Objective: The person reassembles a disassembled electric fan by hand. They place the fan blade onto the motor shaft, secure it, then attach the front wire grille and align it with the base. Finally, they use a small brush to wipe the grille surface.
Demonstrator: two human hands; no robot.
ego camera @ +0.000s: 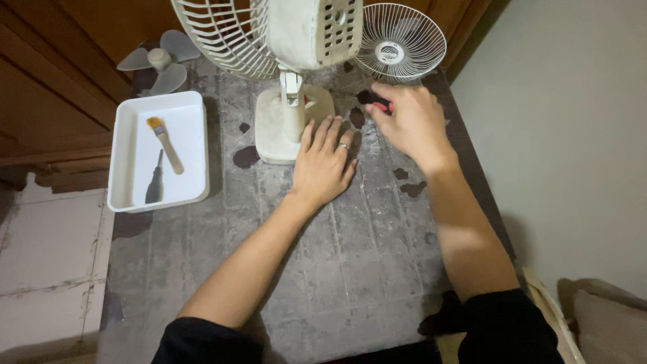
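While your left hand [325,165] lies flat, fingers spread, steadying the fan base [286,125] near the table's far edge, keep your right hand's [411,125] fingers pinched firmly on the red-and-black tool [377,103] beside the loose grille [399,42].

No packages, signs or screens anywhere on this worktop. The nearest thing to a label may be a small red-and-white mark on the fan base [294,121], too blurred to tell.

A home repair corner — worn grey table [350,269], wooden cabinet [54,74], dismantled desk fan [296,40].
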